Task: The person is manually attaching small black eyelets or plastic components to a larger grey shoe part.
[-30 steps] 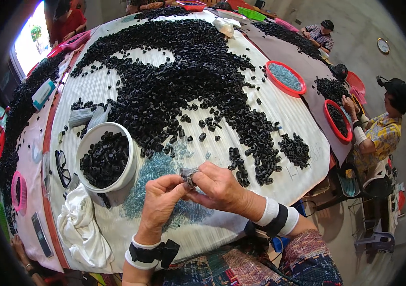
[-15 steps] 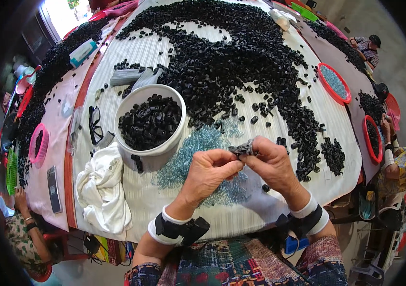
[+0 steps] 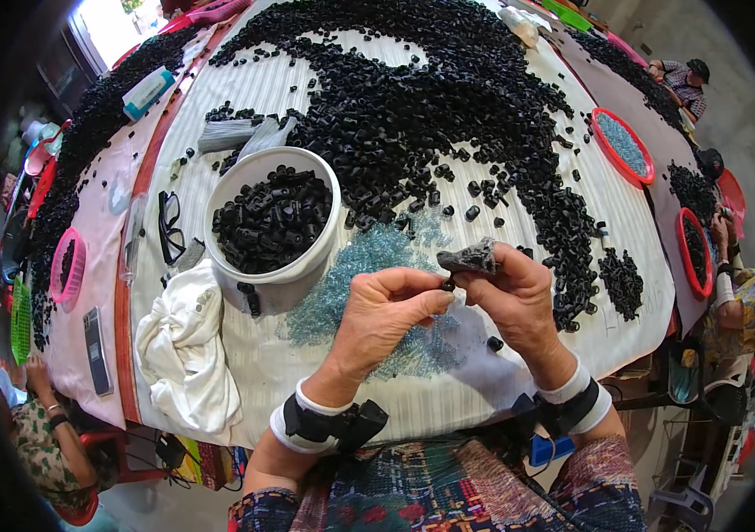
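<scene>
My left hand (image 3: 379,321) is closed in a pinch on a small black plastic part (image 3: 448,285), mostly hidden by the fingertips. Close against it, my right hand (image 3: 517,306) is closed too, its thumb tip by the same part. A dark grey scrap of cloth (image 3: 466,257) sits at the right index fingertip, held or wrapped there; I cannot tell which. Below both hands spreads a pile of small clear bluish pieces (image 3: 342,288). Left of them stands a white bucket (image 3: 330,232) filled with black plastic parts (image 3: 273,217).
A large heap of black parts (image 3: 430,115) covers the table's far side. Glasses (image 3: 170,229), a white cloth (image 3: 184,355) and grey strips (image 3: 234,135) lie leftward. A red basket (image 3: 598,142) holds clear pieces at right. Other people sit at both sides, including a person in yellow (image 3: 754,306).
The grey cloth has come up off the pinch point and now stands above it on my right fingers. The small black part shows between my fingertips. The view has shifted slightly.
</scene>
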The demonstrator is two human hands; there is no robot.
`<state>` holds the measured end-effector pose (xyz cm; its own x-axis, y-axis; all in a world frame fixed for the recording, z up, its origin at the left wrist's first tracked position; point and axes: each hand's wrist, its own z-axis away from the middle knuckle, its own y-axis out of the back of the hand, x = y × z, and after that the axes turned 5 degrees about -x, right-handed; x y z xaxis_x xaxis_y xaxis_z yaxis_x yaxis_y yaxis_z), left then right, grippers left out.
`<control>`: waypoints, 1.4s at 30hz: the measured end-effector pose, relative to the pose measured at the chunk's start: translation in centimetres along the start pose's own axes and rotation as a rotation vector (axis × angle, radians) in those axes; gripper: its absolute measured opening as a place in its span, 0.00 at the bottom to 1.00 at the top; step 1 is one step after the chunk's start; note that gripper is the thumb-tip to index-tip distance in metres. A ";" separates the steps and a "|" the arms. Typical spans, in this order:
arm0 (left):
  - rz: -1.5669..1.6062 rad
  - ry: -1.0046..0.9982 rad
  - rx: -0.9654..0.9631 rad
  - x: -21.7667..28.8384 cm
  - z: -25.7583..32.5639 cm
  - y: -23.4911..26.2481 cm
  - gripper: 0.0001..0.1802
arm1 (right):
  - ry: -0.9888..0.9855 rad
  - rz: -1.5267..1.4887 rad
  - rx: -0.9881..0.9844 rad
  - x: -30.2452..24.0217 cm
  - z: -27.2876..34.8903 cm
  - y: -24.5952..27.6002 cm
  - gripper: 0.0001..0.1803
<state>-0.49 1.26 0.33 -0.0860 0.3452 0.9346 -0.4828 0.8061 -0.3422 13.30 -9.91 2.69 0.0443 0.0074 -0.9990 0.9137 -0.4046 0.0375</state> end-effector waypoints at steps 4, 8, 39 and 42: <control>0.026 0.005 0.009 -0.1 -0.1 0.1 0.10 | 0.189 0.158 0.076 0.4 0.0 -0.2 0.07; 0.030 -0.006 0.012 -0.1 -0.1 0.1 0.11 | 0.357 0.330 0.107 1.0 -0.4 -0.2 0.06; 0.062 0.029 0.097 -0.4 -0.1 0.3 0.07 | 0.528 0.711 -0.015 -0.1 -0.3 -1.3 0.15; 0.108 0.010 0.081 -0.4 -0.1 0.4 0.07 | 0.600 0.811 0.004 0.8 -0.3 -1.9 0.19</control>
<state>-0.57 1.49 -0.22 -0.1327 0.4330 0.8916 -0.5398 0.7229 -0.4314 11.77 -8.87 1.87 0.8489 0.1876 -0.4941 0.5163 -0.4946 0.6991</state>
